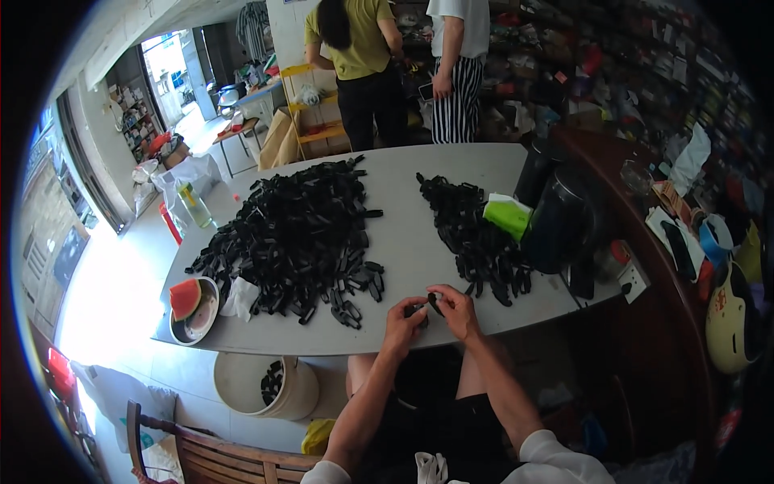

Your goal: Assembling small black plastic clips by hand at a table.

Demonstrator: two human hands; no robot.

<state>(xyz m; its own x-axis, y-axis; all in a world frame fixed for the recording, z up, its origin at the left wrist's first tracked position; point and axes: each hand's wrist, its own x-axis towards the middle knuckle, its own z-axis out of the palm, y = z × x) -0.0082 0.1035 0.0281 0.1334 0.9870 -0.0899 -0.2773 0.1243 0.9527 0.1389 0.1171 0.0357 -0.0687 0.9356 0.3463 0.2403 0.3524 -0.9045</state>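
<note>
At the near edge of the grey table (419,242), the left hand (403,319) and right hand (456,310) together pinch 1 small black part (434,302), between 2 heaps of black parts (298,234).

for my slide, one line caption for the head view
Both hands, left hand and right hand, pinch a small black part between two black piles.

Black clips (302,230) on a pale grey table (403,242), red watermelon (185,298) (green-rimmed), black-and-white striped trousers (456,105).
</note>
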